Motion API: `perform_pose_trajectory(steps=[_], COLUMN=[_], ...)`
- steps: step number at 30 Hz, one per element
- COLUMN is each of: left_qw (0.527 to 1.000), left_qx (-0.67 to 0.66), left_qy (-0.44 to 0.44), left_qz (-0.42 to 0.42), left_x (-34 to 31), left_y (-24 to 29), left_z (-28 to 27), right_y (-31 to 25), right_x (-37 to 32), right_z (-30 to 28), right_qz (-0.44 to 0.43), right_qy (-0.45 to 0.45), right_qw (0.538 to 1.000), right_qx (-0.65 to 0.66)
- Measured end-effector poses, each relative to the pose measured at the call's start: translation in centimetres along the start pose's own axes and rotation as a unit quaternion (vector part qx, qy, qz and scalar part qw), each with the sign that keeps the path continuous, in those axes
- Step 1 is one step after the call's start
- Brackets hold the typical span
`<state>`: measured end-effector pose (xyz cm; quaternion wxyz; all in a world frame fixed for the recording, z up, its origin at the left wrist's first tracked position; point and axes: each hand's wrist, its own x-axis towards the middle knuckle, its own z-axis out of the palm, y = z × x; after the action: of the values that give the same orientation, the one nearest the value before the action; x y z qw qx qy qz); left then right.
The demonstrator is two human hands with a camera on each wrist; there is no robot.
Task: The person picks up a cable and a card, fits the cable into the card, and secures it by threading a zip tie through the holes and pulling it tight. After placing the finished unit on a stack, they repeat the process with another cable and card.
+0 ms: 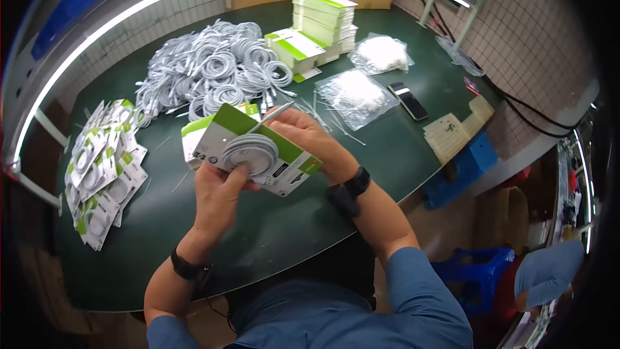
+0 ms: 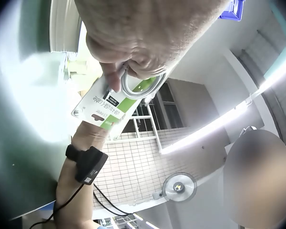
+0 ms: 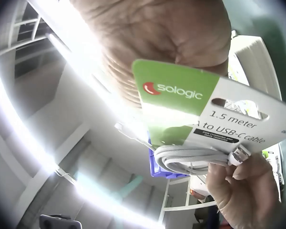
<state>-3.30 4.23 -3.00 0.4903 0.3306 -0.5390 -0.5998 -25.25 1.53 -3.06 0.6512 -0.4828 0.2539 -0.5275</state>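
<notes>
My left hand [image 1: 216, 197] grips a green and white packaging card [image 1: 300, 171] from below, with the thumb pressing on a coiled light-grey USB cable [image 1: 250, 154] that lies against its front. Printed on the card are "sologic", "1.5 meter" and a USB-C cable label. In the right wrist view a metal USB plug [image 3: 239, 155] sits by the left hand's fingertips. Behind the card's upper edge, my right hand [image 1: 316, 142] curls its fingers around a pale cable end [image 1: 278, 111] that sticks up; the card partly hides these fingers.
A big heap of coiled cables [image 1: 213, 64] lies at the back. Carded cables [image 1: 106, 168] are piled at the left. Stacks of cards [image 1: 323, 16], bags of white ties [image 1: 355, 94], a phone [image 1: 408, 101] and loose ties [image 1: 345, 128] occupy the back right. More cards [image 1: 192, 139] lie behind the held one.
</notes>
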Motion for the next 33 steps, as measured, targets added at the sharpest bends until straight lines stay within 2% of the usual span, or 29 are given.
perform_pose_trajectory(steps=[3, 5, 6, 9, 11, 15, 16, 17, 18, 19, 21, 22, 25, 26, 29, 33], left_qw=[0.999, 0.994, 0.991, 0.988, 0.986, 0.988, 0.966, 0.903, 0.905, 0.862, 0.727, 0.731, 0.68, 0.683, 0.715, 0.72], left_qx=[-0.04, -0.077, -0.096, -0.119, -0.134, -0.057, 0.111, 0.274, 0.272, 0.399, 0.624, 0.621, 0.673, 0.672, 0.655, 0.637], left_qy=[0.034, 0.074, 0.091, 0.099, 0.1, 0.141, 0.177, 0.205, 0.207, 0.162, 0.062, 0.068, 0.01, 0.01, -0.061, -0.037], left_qz=[0.008, 0.02, 0.026, 0.018, 0.007, 0.033, 0.15, 0.261, 0.253, 0.268, 0.28, 0.275, 0.289, 0.287, 0.236, 0.271], left_x=[-0.9, -1.1, -1.3, -1.8, -2.6, -4.5, -4.8, -5.2, -5.4, -5.6, -5.6, -5.4, -4.5, -4.5, -4.2, -4.1], left_y=[-0.1, -0.4, -0.6, -1.4, -1.5, -0.5, 0.0, 0.6, 1.3, 2.8, 4.3, 4.0, 3.3, 3.0, 1.6, 0.0], left_z=[-0.4, -0.8, -1.1, -1.7, -2.2, -3.9, -4.4, -4.7, -4.9, -4.9, -4.9, -4.8, -4.0, -4.1, -4.4, -4.3], right_y=[-0.9, -1.3, -0.9, 0.2, 0.5, -0.1, -0.3, -0.5, -0.5, -0.6, -0.3, -0.1, 0.5, 0.8, 1.9, 1.8], right_x=[-0.1, -0.7, -0.6, -0.7, -0.8, -0.9, -1.1, -1.3, -1.4, -1.4, -1.4, -1.3, -1.4, -1.3, -1.0, -1.3], right_z=[0.2, 1.0, 1.4, 2.3, 2.4, 2.3, 2.3, 2.3, 2.5, 2.9, 3.7, 3.9, 4.1, 4.0, 3.7, 4.5], right_qz=[-0.011, -0.088, -0.088, -0.101, -0.11, -0.132, -0.13, -0.127, -0.118, -0.118, -0.12, -0.114, -0.121, -0.118, -0.178, -0.18], right_qy=[-0.075, -0.041, -0.054, -0.016, -0.009, 0.015, 0.014, 0.011, 0.01, 0.004, -0.016, -0.022, -0.058, -0.058, -0.083, -0.036], right_qw=[0.991, 0.991, 0.991, 0.955, 0.954, 0.937, 0.923, 0.909, 0.91, 0.907, 0.897, 0.897, 0.89, 0.89, 0.858, 0.88], right_qx=[0.114, -0.092, -0.082, -0.28, -0.279, -0.324, -0.361, -0.397, -0.397, -0.405, -0.424, -0.427, -0.436, -0.437, -0.475, -0.439])
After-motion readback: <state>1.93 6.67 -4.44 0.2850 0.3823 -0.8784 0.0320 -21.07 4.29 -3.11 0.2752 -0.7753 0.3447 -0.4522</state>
